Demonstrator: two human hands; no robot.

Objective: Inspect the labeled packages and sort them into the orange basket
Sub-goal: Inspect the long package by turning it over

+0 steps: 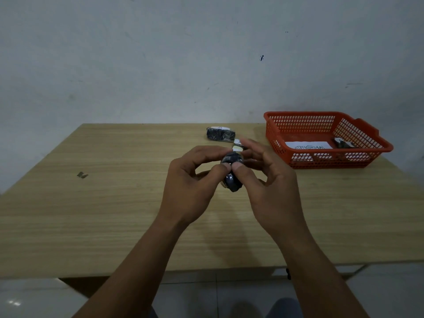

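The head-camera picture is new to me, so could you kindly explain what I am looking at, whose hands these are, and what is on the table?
There is no machine here. The single picture comes from a wide-angle camera worn on a person's head, looking forward and down, so the two bare arms reaching in from the bottom are the wearer's own.

The left hand and right hand together pinch a small dark wrapped package above the wooden table, as if turning it to inspect it.

Further back on the table lies another dark package with a white label. A third seems to sit just behind the fingers, mostly hidden.

To the right stands the orange basket. Inside it lie a white paper sign, with lettering too blurred to read surely, and one package already sorted.
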